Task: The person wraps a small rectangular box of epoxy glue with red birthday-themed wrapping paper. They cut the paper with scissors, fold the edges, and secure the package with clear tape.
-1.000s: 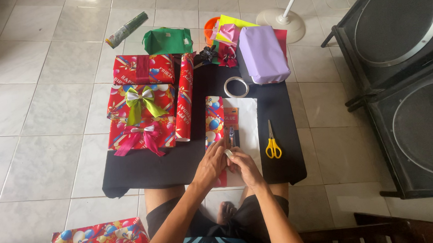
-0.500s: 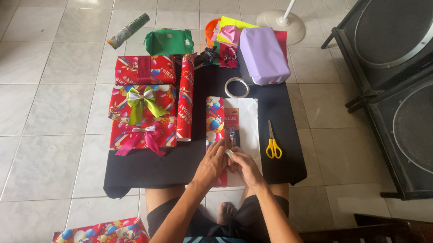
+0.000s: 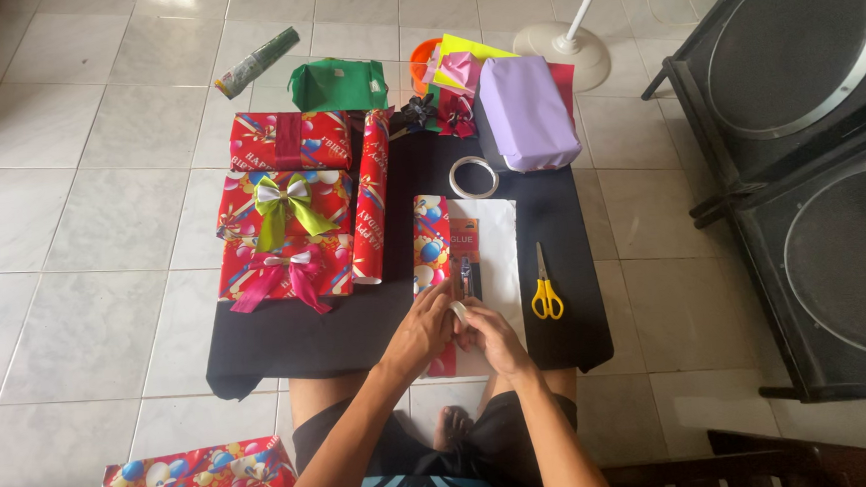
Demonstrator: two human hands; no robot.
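Near the lower centre of the frame, a small pale piece [image 3: 459, 312] is being pinched between the left hand [image 3: 420, 332] and the right hand [image 3: 494, 338], over white paper [image 3: 496, 240] lying on the black surface [image 3: 289, 343]. Yellow-handled scissors [image 3: 544, 285] are being left just right of the paper; red wrapped boxes [image 3: 285, 232] are being kept at the left.
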